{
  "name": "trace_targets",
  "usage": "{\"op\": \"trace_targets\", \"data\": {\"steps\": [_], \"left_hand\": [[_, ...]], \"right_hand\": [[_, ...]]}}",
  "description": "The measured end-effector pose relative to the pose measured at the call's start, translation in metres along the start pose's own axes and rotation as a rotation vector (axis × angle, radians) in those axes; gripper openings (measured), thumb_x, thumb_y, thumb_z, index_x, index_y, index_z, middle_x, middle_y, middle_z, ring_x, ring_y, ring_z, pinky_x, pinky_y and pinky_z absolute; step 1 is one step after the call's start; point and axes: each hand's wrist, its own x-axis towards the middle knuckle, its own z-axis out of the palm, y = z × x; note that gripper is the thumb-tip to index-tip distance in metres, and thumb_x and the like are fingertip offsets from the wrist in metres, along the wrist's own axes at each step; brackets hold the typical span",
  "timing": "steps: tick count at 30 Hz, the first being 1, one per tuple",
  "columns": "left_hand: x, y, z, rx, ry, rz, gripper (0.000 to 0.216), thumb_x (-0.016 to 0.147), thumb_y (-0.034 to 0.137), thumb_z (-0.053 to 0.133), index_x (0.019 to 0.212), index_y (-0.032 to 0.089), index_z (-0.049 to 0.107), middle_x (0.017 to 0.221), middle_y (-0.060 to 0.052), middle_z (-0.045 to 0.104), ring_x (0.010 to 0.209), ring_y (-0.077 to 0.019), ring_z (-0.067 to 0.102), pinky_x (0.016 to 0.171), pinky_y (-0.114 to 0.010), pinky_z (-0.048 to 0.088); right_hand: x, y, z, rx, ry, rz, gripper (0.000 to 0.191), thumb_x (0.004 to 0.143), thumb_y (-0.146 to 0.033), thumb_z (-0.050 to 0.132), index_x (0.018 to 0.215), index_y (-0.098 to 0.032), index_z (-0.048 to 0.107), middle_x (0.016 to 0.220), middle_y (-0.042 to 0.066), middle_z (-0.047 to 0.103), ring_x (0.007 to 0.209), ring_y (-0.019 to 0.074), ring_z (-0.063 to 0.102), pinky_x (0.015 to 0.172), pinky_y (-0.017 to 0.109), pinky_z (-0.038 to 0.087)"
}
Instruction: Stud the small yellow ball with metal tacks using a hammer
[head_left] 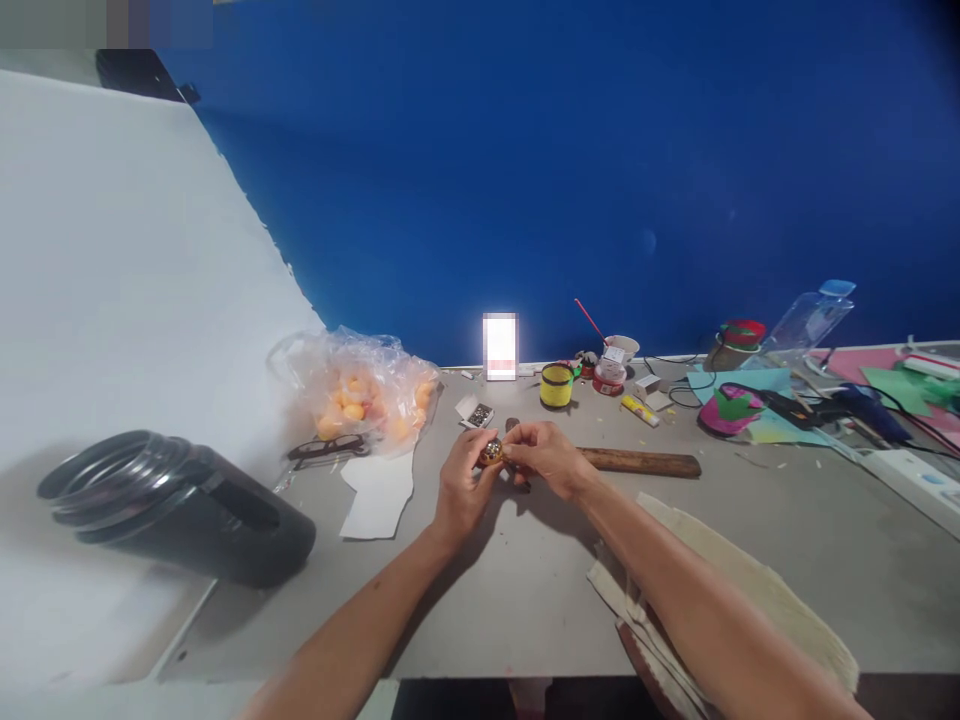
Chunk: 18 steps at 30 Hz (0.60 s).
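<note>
left hand [463,480]: grips round studded piece [492,452] | right hand [550,456]: at its edge, grip unclear | hammer [645,463]: beside right hand

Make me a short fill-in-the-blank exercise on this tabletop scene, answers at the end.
1. The left hand holds a small round gold-coloured object; the fingers beside it belong to the ____ hand.
2. The short yellow cylinder has bands coloured ____.
3. The cap on the clear plastic bottle is coloured ____.

Missing words: right; black; blue.
</note>
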Motion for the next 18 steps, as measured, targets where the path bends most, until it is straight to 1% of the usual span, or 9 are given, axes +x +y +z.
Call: {"op": "trace_targets", "data": {"steps": [2,4,6,8,10,13,15,18], "left_hand": [[-0.001,0.0,0.002,0.017,0.032,0.012,0.03,0.091,0.032,0.069,0.119,0.022,0.071,0.116,-0.009,0.071,0.109,-0.0245,0.067,0.098,-0.04,0.054],[-0.001,0.001,0.003,0.009,0.051,-0.019,0.03,0.089,0.033,0.07,0.117,0.021,0.071,0.116,-0.009,0.071,0.11,-0.0249,0.066,0.098,-0.04,0.054],[-0.001,0.003,0.005,-0.039,0.062,-0.091,0.03,0.087,0.034,0.072,0.114,0.02,0.072,0.118,-0.01,0.071,0.11,-0.0251,0.067,0.096,-0.039,0.055],[0.0,0.006,0.006,-0.132,0.048,-0.193,0.033,0.084,0.034,0.075,0.113,0.019,0.073,0.119,-0.01,0.071,0.107,-0.0244,0.068,0.092,-0.037,0.057],[0.001,0.01,0.006,-0.245,0.013,-0.309,0.039,0.079,0.032,0.078,0.115,0.017,0.072,0.116,-0.01,0.073,0.099,-0.0227,0.07,0.087,-0.035,0.059],[0.004,0.016,0.004,-0.366,-0.047,-0.438,0.048,0.076,0.028,0.079,0.121,0.015,0.071,0.104,-0.008,0.076,0.08,-0.0185,0.071,0.077,-0.033,0.061],[0.005,0.017,0.002,-0.396,-0.068,-0.468,0.05,0.075,0.028,0.079,0.122,0.015,0.071,0.096,-0.006,0.077,0.07,-0.0165,0.07,0.073,-0.033,0.06],[0.007,0.017,0.001,-0.434,-0.104,-0.495,0.05,0.074,0.027,0.08,0.122,0.014,0.071,0.082,-0.003,0.076,0.066,-0.0168,0.069,0.071,-0.033,0.059]], "right_hand": [[0.0,0.0,0.002,-0.056,0.032,-0.031,0.025,0.066,-0.035,0.083,0.07,-0.017,0.065,0.061,-0.002,0.063,0.046,0.0084,0.053,0.043,0.021,0.049],[-0.001,0.0,0.004,-0.113,0.076,-0.058,0.024,0.068,-0.034,0.08,0.071,-0.017,0.064,0.063,-0.002,0.063,0.048,0.0094,0.056,0.045,0.022,0.051],[-0.001,-0.001,0.004,-0.13,0.083,-0.062,0.025,0.068,-0.036,0.08,0.071,-0.017,0.063,0.064,-0.002,0.063,0.05,0.0104,0.058,0.047,0.024,0.054],[-0.001,-0.003,0.001,-0.106,0.045,-0.045,0.029,0.068,-0.039,0.081,0.073,-0.018,0.062,0.066,-0.001,0.064,0.052,0.011,0.058,0.048,0.025,0.055],[-0.001,-0.006,-0.004,-0.092,0.008,-0.028,0.034,0.067,-0.043,0.083,0.075,-0.018,0.061,0.067,-0.001,0.065,0.054,0.0119,0.059,0.048,0.025,0.055],[-0.001,-0.006,-0.009,-0.128,-0.029,-0.036,0.038,0.069,-0.047,0.084,0.077,-0.02,0.059,0.068,-0.001,0.066,0.055,0.0129,0.061,0.048,0.025,0.054],[-0.001,-0.005,-0.01,-0.181,-0.045,-0.047,0.037,0.072,-0.048,0.082,0.076,-0.02,0.057,0.067,-0.001,0.066,0.055,0.013,0.061,0.048,0.024,0.053],[0.001,-0.002,-0.011,-0.242,-0.038,-0.055,0.037,0.075,-0.048,0.08,0.074,-0.02,0.055,0.066,0.0,0.067,0.054,0.0128,0.06,0.046,0.023,0.052]]}}
